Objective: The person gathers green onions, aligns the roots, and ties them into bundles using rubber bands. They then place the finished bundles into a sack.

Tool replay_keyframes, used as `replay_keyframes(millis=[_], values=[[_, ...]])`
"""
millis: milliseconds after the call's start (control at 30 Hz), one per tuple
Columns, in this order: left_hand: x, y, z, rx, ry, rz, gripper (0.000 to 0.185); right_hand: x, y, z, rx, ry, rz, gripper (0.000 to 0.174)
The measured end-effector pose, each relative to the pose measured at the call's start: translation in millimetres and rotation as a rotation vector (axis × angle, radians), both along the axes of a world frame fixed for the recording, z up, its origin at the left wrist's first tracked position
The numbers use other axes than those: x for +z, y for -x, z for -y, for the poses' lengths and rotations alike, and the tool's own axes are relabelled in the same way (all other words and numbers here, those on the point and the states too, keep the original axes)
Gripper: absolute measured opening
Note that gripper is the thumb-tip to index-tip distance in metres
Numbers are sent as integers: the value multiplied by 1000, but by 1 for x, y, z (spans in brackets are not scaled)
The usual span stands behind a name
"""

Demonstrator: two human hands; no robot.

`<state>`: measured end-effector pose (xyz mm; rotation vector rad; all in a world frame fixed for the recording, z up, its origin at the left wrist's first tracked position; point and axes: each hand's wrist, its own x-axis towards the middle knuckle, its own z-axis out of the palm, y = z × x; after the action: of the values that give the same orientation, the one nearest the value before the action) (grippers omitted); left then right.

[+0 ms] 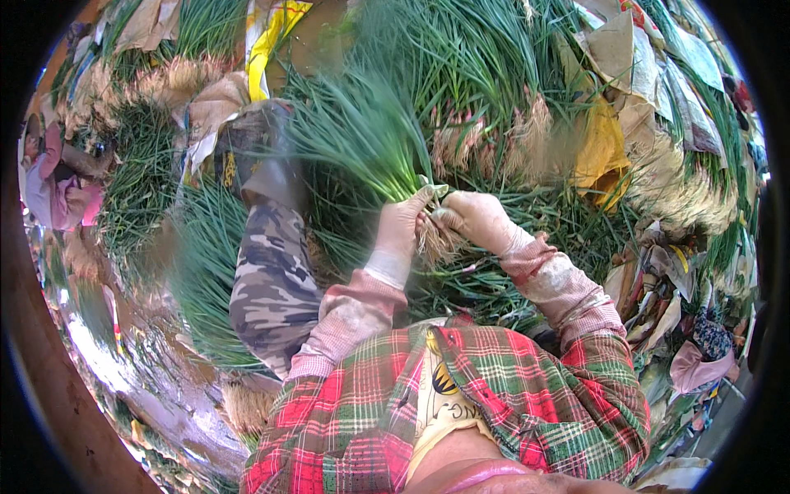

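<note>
A bunch of green onions (386, 157) is upright in front of me, its leaves fanning up and left and its pale roots (435, 242) hanging below. My left hand (401, 222) is closed around its lower stems. Around the stems just above the fingers runs a pale flat strip (434, 188). My right hand (478, 221) is curled against the right side of the bunch, pinching the strip's end; its fingertips are partly hidden. Both hands seem to wear thin pale gloves. Loose green onions (487, 287) lie beneath the hands.
A large heap of green onions (469, 74) lies beyond, roots toward me. A yellow sack (602, 151) and rooted bundles (679, 179) are at right. More leaves (210, 272) flank my camouflage-clad leg (274, 278). Another person (62, 179) is at far left.
</note>
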<state>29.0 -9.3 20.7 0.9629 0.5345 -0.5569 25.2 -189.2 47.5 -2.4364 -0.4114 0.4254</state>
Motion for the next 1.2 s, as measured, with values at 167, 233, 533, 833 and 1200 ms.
replay_keyframes(millis=[167, 233, 533, 833, 1200], values=[[10, 10, 9, -19, 30, 39, 16, -12, -25, -23, -413, -160, -51, 35], [9, 11, 7, 16, 46, 70, 16, -17, -32, -34, -452, -209, -170, 34], [7, 12, -10, 38, 280, -49, 18, -27, -37, -46, -841, -1000, -568, 28], [0, 11, -7, 83, 94, 38, 18, -32, -16, -58, -407, -93, 267, 26], [33, 1, 1, 147, 197, 122, 28, -25, -59, 67, -316, 126, 101, 40]])
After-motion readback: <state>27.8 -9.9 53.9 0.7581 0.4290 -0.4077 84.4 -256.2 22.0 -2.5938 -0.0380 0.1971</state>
